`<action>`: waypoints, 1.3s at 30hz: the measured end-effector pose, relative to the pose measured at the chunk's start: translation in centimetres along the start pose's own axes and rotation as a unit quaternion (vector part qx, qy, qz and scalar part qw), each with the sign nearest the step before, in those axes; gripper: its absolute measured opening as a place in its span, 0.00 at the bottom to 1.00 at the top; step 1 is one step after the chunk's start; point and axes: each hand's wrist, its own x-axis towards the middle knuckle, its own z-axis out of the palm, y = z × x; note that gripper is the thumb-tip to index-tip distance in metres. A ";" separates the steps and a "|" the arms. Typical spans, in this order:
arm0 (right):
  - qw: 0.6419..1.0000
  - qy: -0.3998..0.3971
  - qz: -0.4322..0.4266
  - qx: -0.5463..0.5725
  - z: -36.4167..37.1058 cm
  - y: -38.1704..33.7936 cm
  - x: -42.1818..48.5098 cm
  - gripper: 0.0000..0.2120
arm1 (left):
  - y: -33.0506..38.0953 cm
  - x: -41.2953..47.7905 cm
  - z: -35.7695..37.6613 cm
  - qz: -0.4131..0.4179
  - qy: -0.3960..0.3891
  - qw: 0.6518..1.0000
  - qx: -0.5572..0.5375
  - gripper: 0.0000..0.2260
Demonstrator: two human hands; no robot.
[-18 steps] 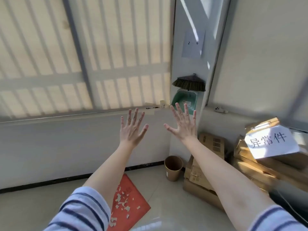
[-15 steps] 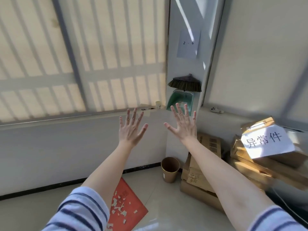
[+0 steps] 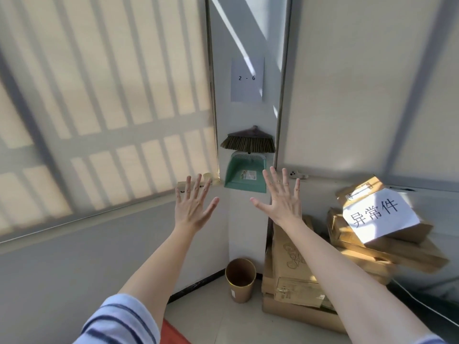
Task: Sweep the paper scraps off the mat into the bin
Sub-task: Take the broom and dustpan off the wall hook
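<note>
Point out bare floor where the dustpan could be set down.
Bare tile lies in front of the bin, between the corner of the red mat and the cardboard boxes. The right corner is crowded: boxes stacked against the wall, close beside the bin.

A cream roller blind covers the left window, and sunlight casts the shadows of bars across it. Below the sill the wall is plain grey-white, with a black skirting strip at its foot. The white corner pillar bears a paper sheet printed "2 - 6". A second blind hangs to the right. On the pale tiled floor, cardboard boxes stand in the corner beside stacked parcels topped by a white label sheet.
</note>
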 end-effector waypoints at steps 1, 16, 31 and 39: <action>1.000 -0.003 0.006 -0.007 0.6 0.3 0.5 0.45 | 0.0 0.9 0.7 0.006 -0.007 1.000 0.005 0.31; 1.000 -0.011 0.023 -0.019 10.7 7.1 17.3 0.51 | 1.8 19.6 12.6 0.021 -0.038 0.999 -0.027 0.33; 0.994 -0.096 0.014 0.042 17.4 10.7 36.4 0.58 | 2.8 38.2 18.9 0.001 -0.043 0.999 0.024 0.37; 0.996 -0.045 0.061 0.054 19.5 11.2 42.8 0.53 | 3.4 46.0 18.7 0.029 0.013 0.999 -0.029 0.10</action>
